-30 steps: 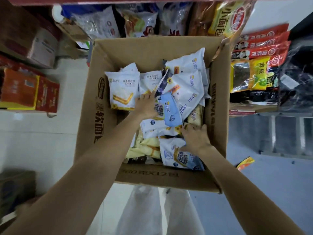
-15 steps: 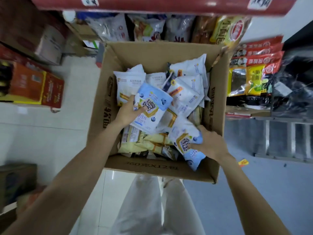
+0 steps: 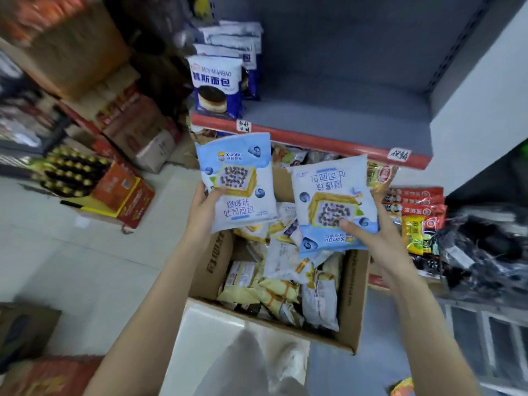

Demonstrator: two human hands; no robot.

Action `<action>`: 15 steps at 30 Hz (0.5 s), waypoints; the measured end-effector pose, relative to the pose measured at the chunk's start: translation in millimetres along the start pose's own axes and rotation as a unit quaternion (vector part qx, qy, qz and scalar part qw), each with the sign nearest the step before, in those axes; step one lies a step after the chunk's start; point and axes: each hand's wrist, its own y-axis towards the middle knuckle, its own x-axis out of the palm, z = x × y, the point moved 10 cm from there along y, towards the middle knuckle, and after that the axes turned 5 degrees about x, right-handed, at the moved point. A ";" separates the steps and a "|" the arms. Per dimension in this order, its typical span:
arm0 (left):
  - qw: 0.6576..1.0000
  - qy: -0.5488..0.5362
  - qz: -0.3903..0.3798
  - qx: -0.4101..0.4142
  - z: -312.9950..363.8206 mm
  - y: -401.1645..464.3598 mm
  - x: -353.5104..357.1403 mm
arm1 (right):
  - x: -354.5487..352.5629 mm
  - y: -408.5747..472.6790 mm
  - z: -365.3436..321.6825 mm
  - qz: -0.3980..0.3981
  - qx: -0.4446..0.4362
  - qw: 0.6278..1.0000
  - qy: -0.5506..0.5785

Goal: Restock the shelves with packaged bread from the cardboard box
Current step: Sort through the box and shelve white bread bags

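While in hands [image 3: 205,205]: bread packs [image 3: 238,181].

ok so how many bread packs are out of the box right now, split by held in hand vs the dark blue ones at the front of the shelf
Light blue blueberry toast packs held in hand: 2, one in the left hand at, one in the right hand at
Dark blue packs at the shelf front: 1, with more stacked behind, uncountable
Total countable: 3

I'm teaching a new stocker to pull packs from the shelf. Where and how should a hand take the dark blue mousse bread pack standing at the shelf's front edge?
Judging from its pose, grip the dark blue mousse bread pack by its flat top seam, coming from the front and above. It stands upright at the shelf front edge, more packs stacked close behind it, so the top edge and front face are the free parts.
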 end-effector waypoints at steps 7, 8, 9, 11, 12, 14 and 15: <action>0.987 0.048 -0.006 0.151 122.0 8.0 -22.4 | 35.9 8.0 -113.8 0.009 -0.123 0.989 -0.083; 0.984 0.048 -0.007 0.170 139.0 12.4 -25.9 | 42.3 10.6 -130.0 0.007 -0.133 0.987 -0.084; 0.981 0.043 -0.006 0.189 157.0 16.6 -29.2 | 49.1 13.2 -146.8 0.004 -0.143 0.986 -0.084; 0.974 0.036 0.003 0.226 194.5 27.6 -37.2 | 62.5 18.0 -182.9 0.001 -0.170 0.982 -0.083; 0.968 0.034 0.008 0.247 213.9 35.5 -41.3 | 70.2 19.7 -202.7 0.002 -0.186 0.979 -0.081; 0.960 0.018 0.011 0.279 251.9 53.5 -46.2 | 84.9 24.7 -243.2 0.012 -0.223 0.972 -0.079; 0.956 0.010 0.010 0.294 270.1 63.4 -47.0 | 91.1 29.5 -262.9 0.020 -0.241 0.967 -0.076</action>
